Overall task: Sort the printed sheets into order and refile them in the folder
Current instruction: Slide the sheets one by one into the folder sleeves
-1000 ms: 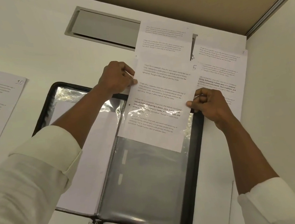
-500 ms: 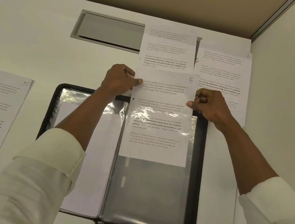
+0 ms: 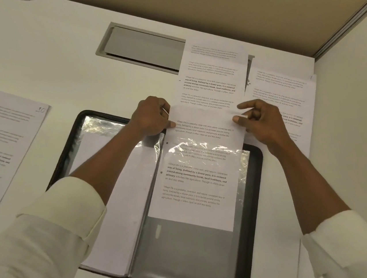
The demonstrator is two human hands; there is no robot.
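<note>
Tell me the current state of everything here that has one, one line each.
folder: open, lying flat on the desk.
clear sleeve: sheet partly in, lower part unfilled.
sheet: lower part inside the sleeve, top sticking out.
left hand: pinches the sheet's top left edge.
right hand: holds the sheet's right edge, thumb on top.
sheet marked 10: loose, face up.
loose sheets: face up, overlapping.

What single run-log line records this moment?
step: insert sheet in folder sleeve | left hand: pinches top-left | right hand: holds top-right | sheet: partly inside
</note>
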